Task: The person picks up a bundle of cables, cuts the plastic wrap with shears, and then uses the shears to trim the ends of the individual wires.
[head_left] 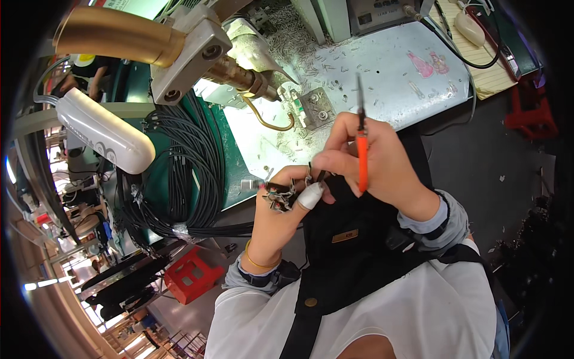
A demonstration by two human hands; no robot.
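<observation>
My left hand (272,221) is closed around the end of a black cable, held low in front of my apron. A silvery plug-like metal end (250,185) sticks out on its left side. A tangle of short stripped wires (280,198) shows over the fingers, and a white finger cot (311,195) covers the thumb. Just to the right, my right hand (391,164) grips an orange-handled tool (362,158) with a thin dark tip pointing away from me; its exact kind is unclear. The right thumb and fingertips meet near the dark piece at the left thumb.
A brass-coloured machine head (122,37) overhangs a small metal fixture (317,107) on a pale metal plate (382,90). Small metal scraps (293,30) litter the back. Coiled black cables (194,155) and a white lamp (104,131) stand left; a red stool (194,275) is below.
</observation>
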